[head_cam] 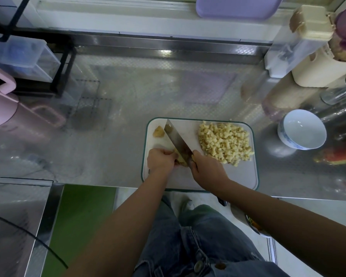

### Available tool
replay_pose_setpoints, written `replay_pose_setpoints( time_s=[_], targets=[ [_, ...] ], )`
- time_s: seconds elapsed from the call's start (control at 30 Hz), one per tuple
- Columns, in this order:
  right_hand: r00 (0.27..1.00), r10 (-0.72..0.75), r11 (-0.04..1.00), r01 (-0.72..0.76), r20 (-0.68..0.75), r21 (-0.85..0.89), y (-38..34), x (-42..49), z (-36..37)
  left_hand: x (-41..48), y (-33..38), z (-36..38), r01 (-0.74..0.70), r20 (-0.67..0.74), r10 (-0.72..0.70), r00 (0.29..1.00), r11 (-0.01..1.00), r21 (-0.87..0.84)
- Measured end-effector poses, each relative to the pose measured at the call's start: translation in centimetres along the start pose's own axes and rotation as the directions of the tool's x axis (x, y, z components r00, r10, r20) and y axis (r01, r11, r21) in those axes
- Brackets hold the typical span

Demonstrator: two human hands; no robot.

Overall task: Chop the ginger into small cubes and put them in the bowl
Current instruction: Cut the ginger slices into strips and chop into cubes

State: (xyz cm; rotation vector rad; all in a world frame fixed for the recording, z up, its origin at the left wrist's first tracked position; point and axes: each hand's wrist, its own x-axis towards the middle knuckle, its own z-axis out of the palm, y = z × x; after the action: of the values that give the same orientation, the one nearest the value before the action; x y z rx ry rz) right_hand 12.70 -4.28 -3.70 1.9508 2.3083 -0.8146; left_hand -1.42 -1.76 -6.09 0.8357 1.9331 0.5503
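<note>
Head view:
- A white board [238, 176] with a green rim lies on the steel counter [128, 96], at the near edge, about 4 o'clock from the middle of the picture.
- The left hand [161, 159] rests at the board's 8 o'clock corner. Its fingers are curled and pinch a pale yellow ginger piece [181, 161] against the board.
- The right hand [207, 168] is just beside it, toward 3 o'clock. Its fingers are wrapped round the handle of a knife [178, 138], and the hand hides most of the handle.
- The blade runs from that hand toward 11 o'clock, with its tip near the board's far rim. Its heel is right at the ginger piece, though I cannot tell whether the edge touches it.
- A small ginger stub [158, 131] lies at the board's 10 o'clock corner, just left of the blade.
- A heap of ginger cubes [226, 142] fills the board's 2 o'clock part, apart from both hands.
- A white bowl [302, 126] with blue marks on its wall stands on the counter at 3 o'clock from the board, near it but not touching. No ginger shows in it.
- A pink jug [0, 108] stands at the far left, at 9 o'clock.
- A purple tray [238, 7] leans at 12 o'clock.
- A beige box [308, 23] sits at 2 o'clock.
- Jeans [198, 236] show below the counter, at 6 o'clock.
</note>
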Motion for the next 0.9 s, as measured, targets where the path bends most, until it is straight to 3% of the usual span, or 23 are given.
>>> replay_pose_setpoints(
  time_s=[0.13, 0.33, 0.57, 0.9],
  targets=[
    [1.000, 0.022, 1.000, -0.022, -0.017, 0.004, -0.3, 0.8, 0.3, -0.2, 0.1, -0.1, -0.007, 0.000, 0.007, 1.000, 1.000, 0.012],
    [0.998, 0.041, 0.988, -0.033, -0.054, 0.149, 0.0, 0.9, -0.2, -0.3, 0.0, -0.3, -0.019, 0.005, 0.019, 1.000, 1.000, 0.023],
    [0.999, -0.054, 0.996, 0.054, -0.006, 0.066, 0.3, -0.1, -1.1, -0.4, 0.0, -0.2, 0.006, -0.028, -0.005, 1.000, 1.000, 0.022],
    [1.000, -0.027, 0.999, 0.027, -0.002, 0.033, -0.1, -0.8, -0.2, -0.3, -0.1, -0.3, -0.013, -0.018, 0.014, 1.000, 1.000, 0.025]
  ],
)
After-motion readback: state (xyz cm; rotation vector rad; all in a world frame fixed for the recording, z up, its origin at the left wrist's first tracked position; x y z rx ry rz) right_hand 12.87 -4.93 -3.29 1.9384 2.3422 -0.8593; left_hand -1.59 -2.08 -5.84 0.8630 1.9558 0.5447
